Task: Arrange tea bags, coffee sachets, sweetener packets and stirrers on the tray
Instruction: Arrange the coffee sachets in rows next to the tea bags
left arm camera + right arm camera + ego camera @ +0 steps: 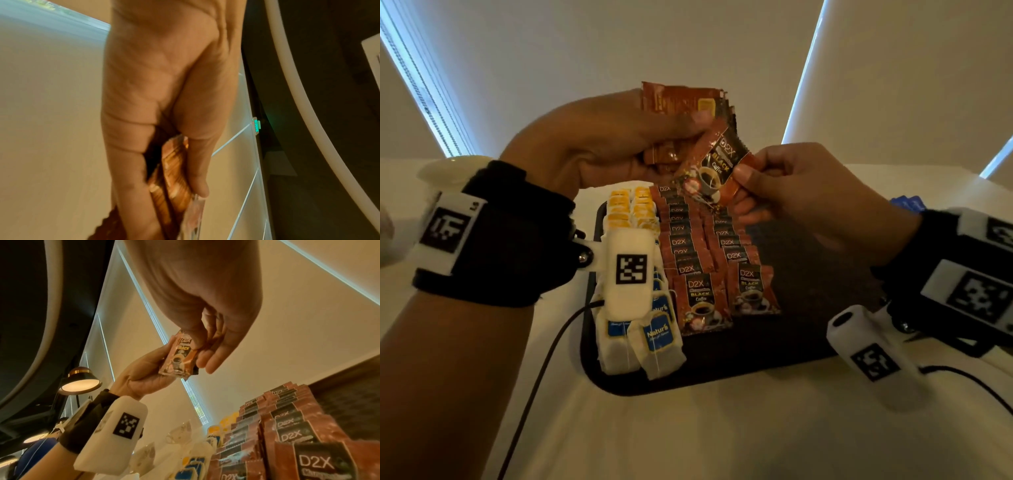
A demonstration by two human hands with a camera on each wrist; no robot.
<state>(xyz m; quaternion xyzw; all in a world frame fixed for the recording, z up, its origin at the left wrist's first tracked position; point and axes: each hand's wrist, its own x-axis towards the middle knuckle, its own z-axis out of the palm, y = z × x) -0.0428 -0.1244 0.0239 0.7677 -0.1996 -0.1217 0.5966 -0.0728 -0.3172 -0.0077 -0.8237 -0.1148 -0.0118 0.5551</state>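
The left hand [599,144] is raised above the far end of the dark rectangular tray [774,356], fingers and thumb curled round a stack of reddish-brown foil coffee sachets [681,102] held upright with their printed faces turned away. In the left wrist view the stack's edges [174,170] sit between the thumb on one side and the fingers on the other.

Just beside that stack, towards the person, the right hand [815,202] pinches a single reddish-brown D2X Black Coffee sachet [717,164] by its lower corner, thumb on the printed face and fingers behind it. The sachet is tilted, its upper end touching the left hand's stack and lying under the left thumb. The right wrist view shows the same sachet [180,356] between thumb and forefinger, the remaining fingers loosely extended below it.

Directly beneath the pinched sachet, on the tray, two rows of matching D2X coffee sachets [702,270] lie overlapped like shingles and run towards the person. Under the left wrist, along the tray's left side, lie white paper tea bags with blue Natur's tags [650,346], and beyond them tea bags with yellow tags [633,205]. The part of the tray under the right wrist is bare dark surface.

The tray rests on a white cloth-covered surface [722,438]. Both wrists wear black bands with white camera housings [626,274] marked with square black-and-white codes, and black cables trail from them across the cloth.
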